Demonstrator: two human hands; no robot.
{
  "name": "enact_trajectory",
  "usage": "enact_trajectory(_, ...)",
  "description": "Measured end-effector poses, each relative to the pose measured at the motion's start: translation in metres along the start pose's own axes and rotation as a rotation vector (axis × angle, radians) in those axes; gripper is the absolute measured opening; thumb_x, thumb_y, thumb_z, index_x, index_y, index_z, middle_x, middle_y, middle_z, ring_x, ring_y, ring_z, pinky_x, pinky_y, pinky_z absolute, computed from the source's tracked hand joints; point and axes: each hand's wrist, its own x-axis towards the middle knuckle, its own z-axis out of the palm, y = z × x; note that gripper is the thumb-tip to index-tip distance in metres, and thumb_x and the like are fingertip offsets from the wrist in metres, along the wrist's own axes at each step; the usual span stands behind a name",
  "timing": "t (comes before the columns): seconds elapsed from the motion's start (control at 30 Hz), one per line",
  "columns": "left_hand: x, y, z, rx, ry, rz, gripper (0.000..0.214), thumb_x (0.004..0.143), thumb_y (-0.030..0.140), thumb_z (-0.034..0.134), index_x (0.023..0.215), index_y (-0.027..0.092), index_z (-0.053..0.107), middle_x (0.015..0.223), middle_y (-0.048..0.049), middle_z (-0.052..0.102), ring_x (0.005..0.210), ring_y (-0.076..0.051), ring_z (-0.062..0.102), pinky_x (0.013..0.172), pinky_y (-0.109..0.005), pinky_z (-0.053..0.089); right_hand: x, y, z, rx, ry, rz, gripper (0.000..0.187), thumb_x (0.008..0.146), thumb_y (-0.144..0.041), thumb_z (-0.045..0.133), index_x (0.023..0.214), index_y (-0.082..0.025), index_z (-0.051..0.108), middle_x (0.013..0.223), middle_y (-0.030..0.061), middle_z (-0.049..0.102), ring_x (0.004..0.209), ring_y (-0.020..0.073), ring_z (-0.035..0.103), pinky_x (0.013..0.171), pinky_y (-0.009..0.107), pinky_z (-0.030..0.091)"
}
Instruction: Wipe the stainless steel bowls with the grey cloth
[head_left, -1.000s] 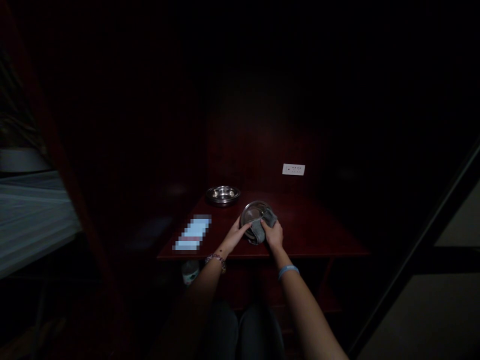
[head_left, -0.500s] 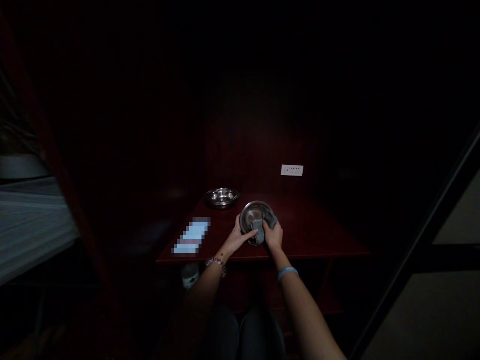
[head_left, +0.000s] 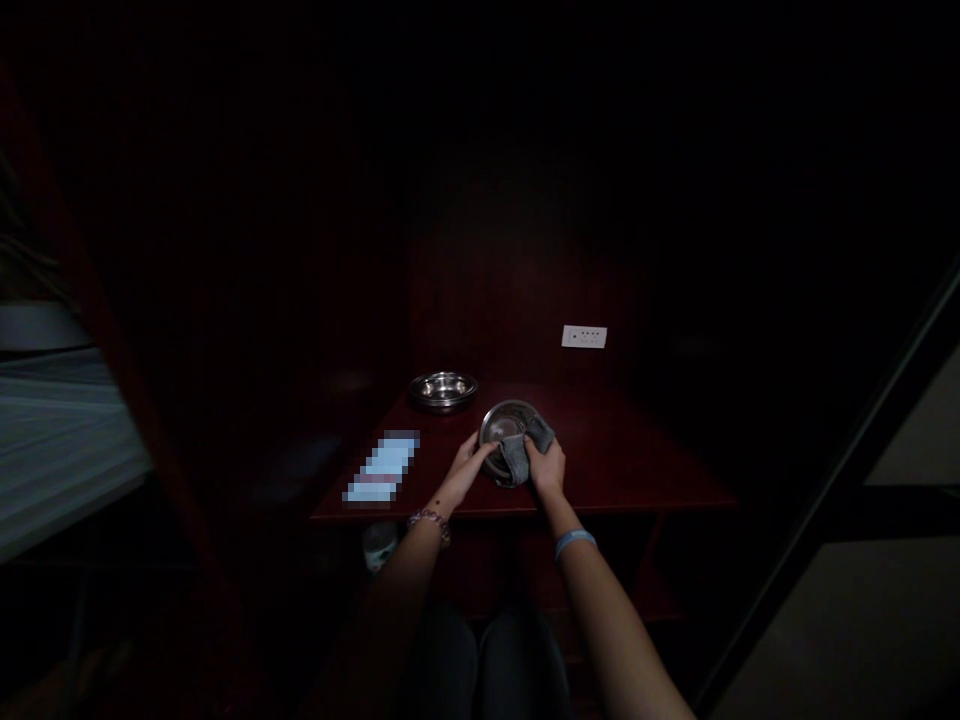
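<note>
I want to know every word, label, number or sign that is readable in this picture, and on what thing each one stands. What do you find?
White rectangular wall plate: small dark marks, too small to read.
Pale blue flat rectangular object: pixelated, nothing readable.
Small pale bottle: label too dark and blurred to read.
Light blue wristband: no readable text.

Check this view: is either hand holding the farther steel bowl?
No, the farther steel bowl sits on the table; the left hand and right hand hold a nearer bowl and grey cloth.
</note>
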Motion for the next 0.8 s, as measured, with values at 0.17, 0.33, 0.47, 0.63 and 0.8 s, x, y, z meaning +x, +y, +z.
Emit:
enact_trajectory(0.17,0.001,-0.001,0.001,-0.017,0.052,0.022,0.051,0.081,0.046,0.057,0.125,0.02,0.055,0.129,-0.0073,0.06,0.123,-0.024,0.052,0.11,-0.039,0.034,0.0,-0.001,0.0,-0.012,-0.005,0.004,0.041,0.077,-0.039,0.061,0.11,-0.014,0.066,0.106,0.0115,0.07,0.099,0.0228,0.066,0.088,0.03,0.049)
enact_trajectory(0.33,-0.001,0.001,0.003,-0.075,-0.013,0.048,0.066,0.08,0.045,0.06,0.139,0.024,0.038,0.131,-0.0082,0.058,0.12,-0.021,0.055,0.108,-0.039,0.038,-0.001,-0.002,-0.003,-0.021,0.07,0.008,0.043,0.08,-0.041,0.055,0.111,-0.013,0.065,0.109,0.0127,0.069,0.101,0.0234,0.065,0.088,0.031,0.048)
enact_trajectory(0.47,-0.004,-0.002,0.007,-0.033,-0.078,-0.012,0.072,0.074,0.044,0.068,0.136,0.02,0.04,0.117,-0.0103,0.065,0.106,-0.022,0.063,0.099,-0.043,0.047,-0.002,-0.001,-0.005,-0.048,0.111,0.001,0.043,0.084,-0.041,0.048,0.114,-0.013,0.063,0.112,0.0121,0.068,0.104,0.0216,0.064,0.089,0.029,0.047)
enact_trajectory(0.63,-0.003,-0.014,0.007,0.085,-0.07,0.076,0.062,0.072,0.041,0.07,0.127,0.021,0.05,0.121,-0.0084,0.064,0.112,-0.022,0.059,0.104,-0.041,0.042,-0.001,0.005,-0.003,-0.085,0.079,0.003,0.043,0.083,-0.042,0.048,0.112,-0.014,0.063,0.112,0.0126,0.068,0.104,0.0226,0.063,0.089,0.029,0.046)
enact_trajectory(0.8,0.004,-0.022,0.003,0.128,-0.049,0.062,0.044,0.081,0.039,0.058,0.118,0.016,0.057,0.121,-0.0096,0.064,0.114,-0.023,0.058,0.107,-0.041,0.037,0.002,0.009,0.001,-0.087,0.023,0.021,0.045,0.082,-0.043,0.052,0.113,-0.013,0.063,0.111,0.0131,0.068,0.103,0.0247,0.064,0.088,0.032,0.047)
